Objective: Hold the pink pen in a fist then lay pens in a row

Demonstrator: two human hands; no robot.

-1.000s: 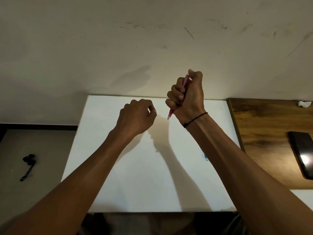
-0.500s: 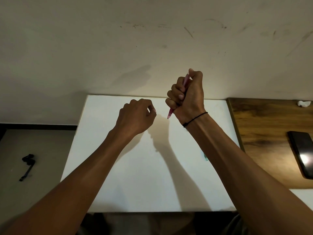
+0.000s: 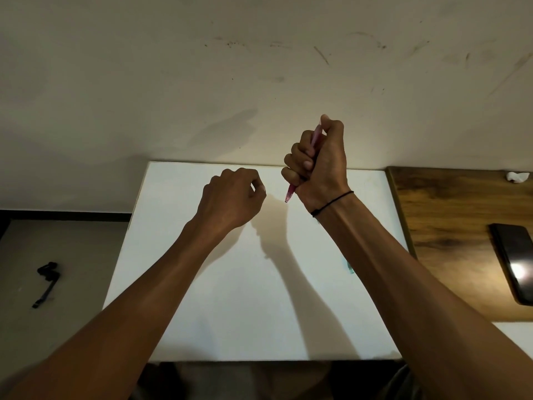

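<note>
My right hand point(image 3: 318, 166) is raised above the far part of the white tabletop point(image 3: 230, 298) and grips a pink pen point(image 3: 289, 194) in its fist. The pen's tip points down and my thumb lies over its top end. A thin black band circles that wrist. My left hand point(image 3: 230, 197) hovers a little lower, to the left of the pen, with its fingers curled in and thumb against the forefinger. I see nothing in it. Both hands cast shadows on the tabletop and the wall.
A wooden surface point(image 3: 450, 226) adjoins the white top on the right, carrying a dark phone point(image 3: 516, 264) and a crumpled white scrap point(image 3: 517, 176). A small teal object point(image 3: 349, 267) peeks from under my right forearm. A black object point(image 3: 46, 281) lies on the floor at left. A scuffed wall stands behind.
</note>
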